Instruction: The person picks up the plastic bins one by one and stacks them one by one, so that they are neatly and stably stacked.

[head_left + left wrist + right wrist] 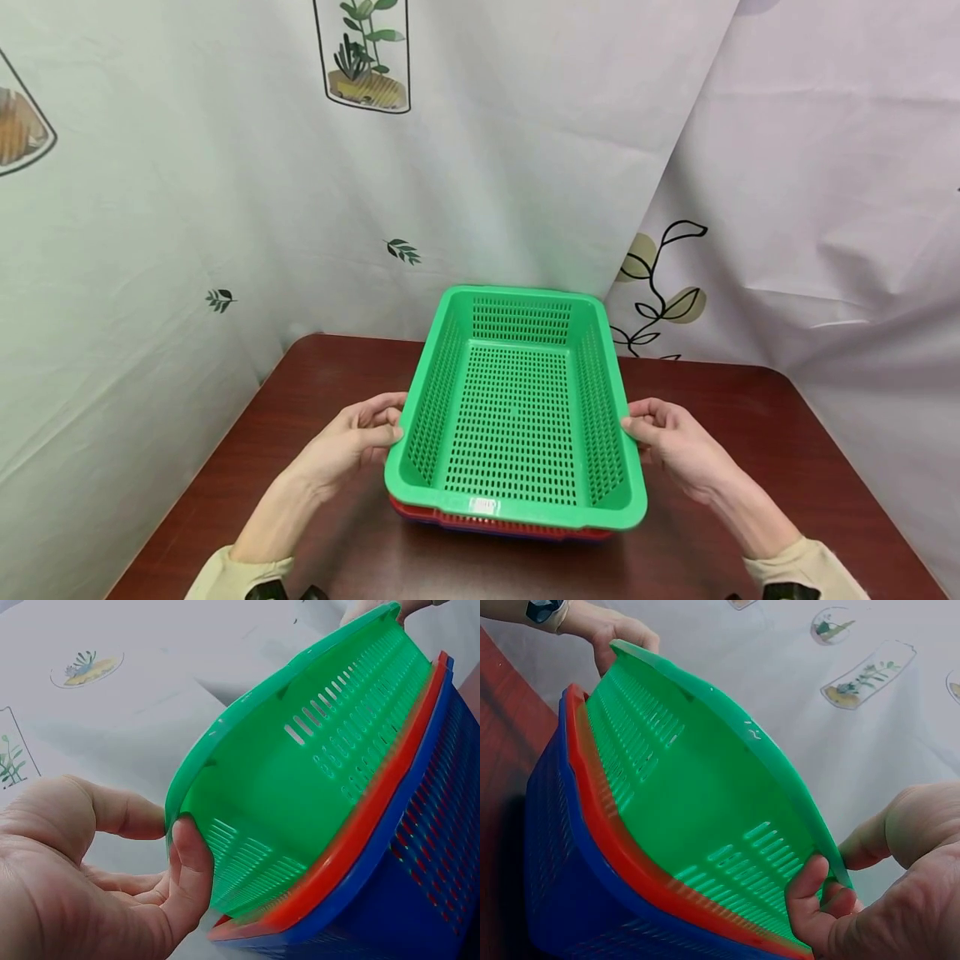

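Note:
A green plastic basket [513, 408] with slotted walls and floor sits partly inside a red basket [375, 814], its rim raised above the red one. The red basket is nested in a blue basket [577, 877], which stands lowest in the stack. My left hand [360, 433] pinches the green basket's left rim, thumb on top and fingers beneath. On the opposite side my right hand [671, 437] pinches the right rim the same way. Both wrist views show the green wall between thumb and fingers. The head view shows only thin front edges of the lower two baskets.
The stack stands on a dark reddish-brown table [330, 375] with rounded back corners. Behind it hangs a pale cloth [525, 167] printed with plants and jars, and it also closes in the left and right sides.

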{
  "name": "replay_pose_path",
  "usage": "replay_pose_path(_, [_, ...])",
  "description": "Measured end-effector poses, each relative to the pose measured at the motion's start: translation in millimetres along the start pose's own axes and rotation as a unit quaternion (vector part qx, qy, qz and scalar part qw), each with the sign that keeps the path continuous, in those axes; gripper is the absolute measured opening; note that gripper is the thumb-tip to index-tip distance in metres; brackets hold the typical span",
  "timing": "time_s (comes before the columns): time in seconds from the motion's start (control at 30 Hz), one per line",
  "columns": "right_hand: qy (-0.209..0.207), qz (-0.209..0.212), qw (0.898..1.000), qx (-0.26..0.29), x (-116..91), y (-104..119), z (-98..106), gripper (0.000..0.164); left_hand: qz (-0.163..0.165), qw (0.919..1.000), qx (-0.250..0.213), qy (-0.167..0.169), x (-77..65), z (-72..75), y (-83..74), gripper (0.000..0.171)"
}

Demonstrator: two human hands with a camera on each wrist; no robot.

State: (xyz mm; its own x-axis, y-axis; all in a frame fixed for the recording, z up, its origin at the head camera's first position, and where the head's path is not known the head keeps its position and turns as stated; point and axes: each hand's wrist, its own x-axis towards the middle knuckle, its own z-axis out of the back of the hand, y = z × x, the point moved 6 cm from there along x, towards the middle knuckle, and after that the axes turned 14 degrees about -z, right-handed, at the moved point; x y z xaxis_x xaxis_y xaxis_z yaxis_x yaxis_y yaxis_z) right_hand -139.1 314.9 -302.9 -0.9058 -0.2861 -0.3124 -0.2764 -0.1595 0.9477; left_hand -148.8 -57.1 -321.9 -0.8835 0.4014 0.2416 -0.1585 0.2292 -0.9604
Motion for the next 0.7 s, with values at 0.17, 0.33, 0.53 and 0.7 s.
replay_pose_path(0.17, [-0.016,-0.012,1.000,-0.007,1,-3,0,0.035,0.002,0.9999,0.010,0.003,-0.3,1.2,2.9,0.059])
replay_pose_path(0.33, [-0.028,-0.017,0.999,-0.012,3,-6,-1,0.035,0.001,0.9999,0.016,0.005,-1.0,2.4,5.3,0.059])
replay_pose_path(0.53, [-0.037,-0.021,0.999,-0.018,5,-9,-1,0.033,0.000,0.9996,0.025,0.009,-2.8,3.4,7.3,0.060])
replay_pose_path(0.7, [-0.039,-0.025,0.999,-0.021,7,-11,-2,0.033,0.005,0.9991,0.041,0.005,-3.2,4.5,8.8,0.058])
